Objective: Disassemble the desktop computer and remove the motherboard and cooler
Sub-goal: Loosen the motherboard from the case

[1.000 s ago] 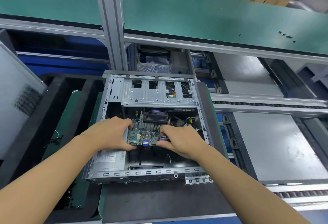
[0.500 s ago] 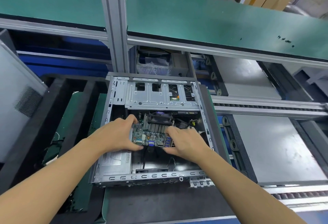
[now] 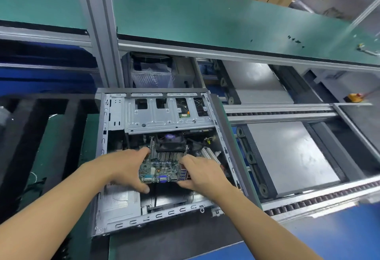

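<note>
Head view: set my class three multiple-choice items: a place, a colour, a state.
1. Where does the square black cooler fan sit?
A. On the finned metal heatsink
B. On a wooden stool
C. In a blue bucket
2. What colour is the wide port on the green motherboard's near edge?
A. Red
B. Blue
C. Yellow
3. What are the left hand and right hand doing?
A. Hanging idle
B. Both gripping the motherboard's edges
C. Holding screwdrivers
Answers: A, fan tops the fins; B, its shell is blue; B, both curl round its edges.
</note>
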`<state>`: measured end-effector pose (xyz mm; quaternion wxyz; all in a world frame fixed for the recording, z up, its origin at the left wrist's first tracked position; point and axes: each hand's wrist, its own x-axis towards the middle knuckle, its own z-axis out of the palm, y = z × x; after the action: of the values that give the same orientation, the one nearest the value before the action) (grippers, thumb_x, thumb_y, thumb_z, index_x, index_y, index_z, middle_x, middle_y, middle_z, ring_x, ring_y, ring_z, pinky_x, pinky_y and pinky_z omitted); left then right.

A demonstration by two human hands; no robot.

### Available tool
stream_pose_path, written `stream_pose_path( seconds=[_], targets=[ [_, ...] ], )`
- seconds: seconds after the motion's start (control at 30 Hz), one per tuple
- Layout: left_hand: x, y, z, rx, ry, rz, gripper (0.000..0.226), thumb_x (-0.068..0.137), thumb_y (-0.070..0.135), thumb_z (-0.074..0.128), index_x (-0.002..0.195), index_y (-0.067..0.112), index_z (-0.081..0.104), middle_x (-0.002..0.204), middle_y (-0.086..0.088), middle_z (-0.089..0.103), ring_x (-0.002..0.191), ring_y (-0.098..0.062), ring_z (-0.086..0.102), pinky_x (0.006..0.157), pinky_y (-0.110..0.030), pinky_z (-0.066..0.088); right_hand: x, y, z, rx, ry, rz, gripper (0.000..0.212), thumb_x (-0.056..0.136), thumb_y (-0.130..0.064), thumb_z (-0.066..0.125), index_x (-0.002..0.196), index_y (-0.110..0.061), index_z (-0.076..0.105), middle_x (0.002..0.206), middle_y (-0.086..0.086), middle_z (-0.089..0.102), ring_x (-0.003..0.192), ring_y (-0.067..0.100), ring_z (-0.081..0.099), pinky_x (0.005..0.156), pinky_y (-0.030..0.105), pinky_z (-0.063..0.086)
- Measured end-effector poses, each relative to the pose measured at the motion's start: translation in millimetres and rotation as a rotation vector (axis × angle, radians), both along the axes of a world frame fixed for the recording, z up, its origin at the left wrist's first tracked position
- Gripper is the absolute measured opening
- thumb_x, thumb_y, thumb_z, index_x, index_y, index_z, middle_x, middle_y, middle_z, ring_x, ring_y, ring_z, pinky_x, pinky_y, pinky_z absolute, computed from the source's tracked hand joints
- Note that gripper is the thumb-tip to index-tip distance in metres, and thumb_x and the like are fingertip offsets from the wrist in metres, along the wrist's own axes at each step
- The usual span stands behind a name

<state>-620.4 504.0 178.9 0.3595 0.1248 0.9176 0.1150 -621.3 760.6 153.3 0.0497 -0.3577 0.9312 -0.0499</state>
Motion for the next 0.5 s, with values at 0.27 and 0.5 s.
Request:
stream_pose_path(
  seconds=[0.27, 0.5],
  targets=[
    [-11.1, 1.4, 5.2, -0.102, -0.156, -0.094, 0.133, 0.058, 0.074, 0.077, 0.156, 0.017, 0.008, 0.156, -0.002, 0.035, 0.137, -0.024, 0.042, 0.11, -0.039, 0.04, 2.9, 1.6, 10.8, 0.03, 0.045, 0.054, 0.045, 0.081, -0.055, 0.07, 0.097, -0.018, 0.05, 0.082, -0.004, 0.059, 0.063, 0.018, 0.057, 0.05, 0.029, 0.032],
    [-19.1, -3.9, 18.1, -0.093, -0.238, -0.145, 0.13, 0.064, 0.068, 0.079, 0.158, 0.027, -0.001, 0.165, 0.003, 0.012, 0.149, -0.023, 0.024, 0.116, -0.037, 0.029, 13.3, 3.3, 18.2, 0.049, 0.207, 0.098, 0.047, 0.07, -0.064, 0.069, 0.085, -0.022, 0.055, 0.069, -0.012, 0.058, 0.06, 0.01, 0.054, 0.053, 0.024, 0.037]
  ],
)
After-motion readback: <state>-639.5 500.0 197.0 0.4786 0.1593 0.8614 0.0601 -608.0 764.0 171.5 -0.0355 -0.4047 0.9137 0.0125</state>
